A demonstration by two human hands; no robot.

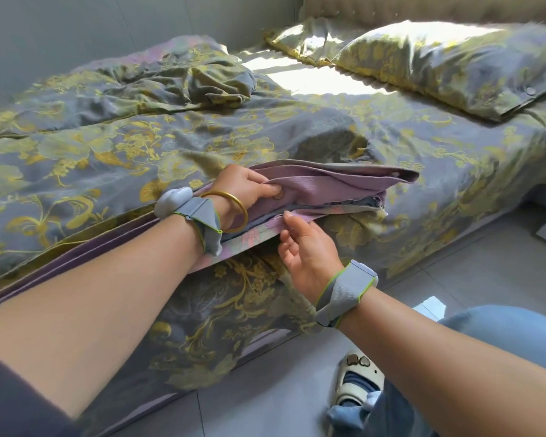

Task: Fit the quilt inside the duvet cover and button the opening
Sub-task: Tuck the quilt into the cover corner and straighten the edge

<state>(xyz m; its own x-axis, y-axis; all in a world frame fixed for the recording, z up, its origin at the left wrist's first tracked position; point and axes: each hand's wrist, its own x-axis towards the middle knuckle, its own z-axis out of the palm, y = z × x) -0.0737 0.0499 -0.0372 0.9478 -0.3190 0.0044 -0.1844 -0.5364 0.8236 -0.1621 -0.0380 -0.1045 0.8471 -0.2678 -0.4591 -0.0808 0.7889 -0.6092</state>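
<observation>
The duvet cover (158,143), grey with yellow flowers and a lilac lining, lies spread over the bed. Its opening runs along the near bed edge, and the upper lilac flap (322,184) is folded back. My left hand (249,189) pinches that flap at a button (278,194). My right hand (306,250) is just below, thumb and fingertips gripping the lower hem (259,233) of the opening. Blue-grey quilt edge (356,205) shows between the two flaps. Both wrists carry grey straps, and the left also a gold bangle.
A matching pillow (448,64) lies at the head of the bed, far right. The bedsheet (234,310) hangs down to the grey tiled floor (281,389). My knee in jeans and a sandalled foot (356,380) are at the lower right.
</observation>
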